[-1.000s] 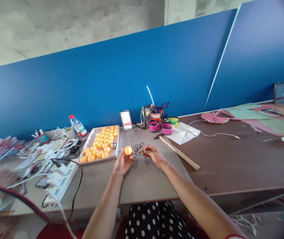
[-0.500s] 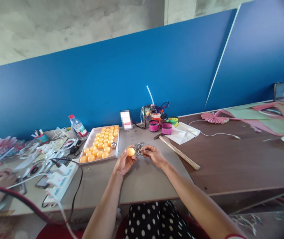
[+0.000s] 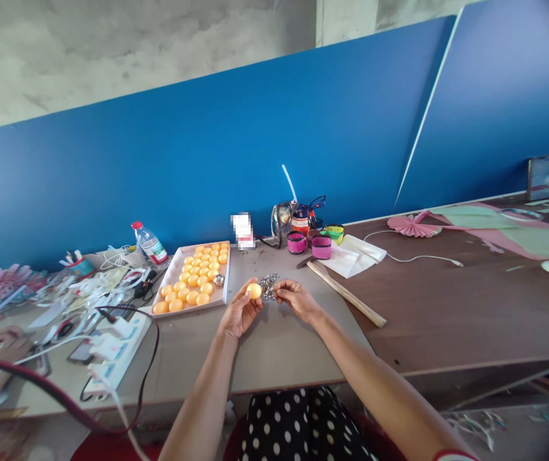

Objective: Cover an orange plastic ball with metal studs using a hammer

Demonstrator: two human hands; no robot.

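Note:
An orange ball (image 3: 254,291), about ping-pong size, is held between the thumb and fingers of my left hand (image 3: 239,314). Just right of it lies a pile of small shiny metal pieces (image 3: 269,285) on the table. My right hand (image 3: 298,299) is at the pile's right edge, thumb and fingertips pinched together; whatever is between them is too small to name. To the left, a shallow white box (image 3: 227,282) holds rows of the same orange balls, and a silver round object (image 3: 219,280) sits among them.
A hammer with a wooden handle (image 3: 348,296) lies to the right, near pink rolls (image 3: 321,248) and white paper (image 3: 358,255). On the left are a power strip (image 3: 123,352), cables, a water bottle (image 3: 152,245) and another person's hand (image 3: 8,346).
My hands have stayed almost in place, the left still holding the ball. At the far right, another person's hand has gone out of view.

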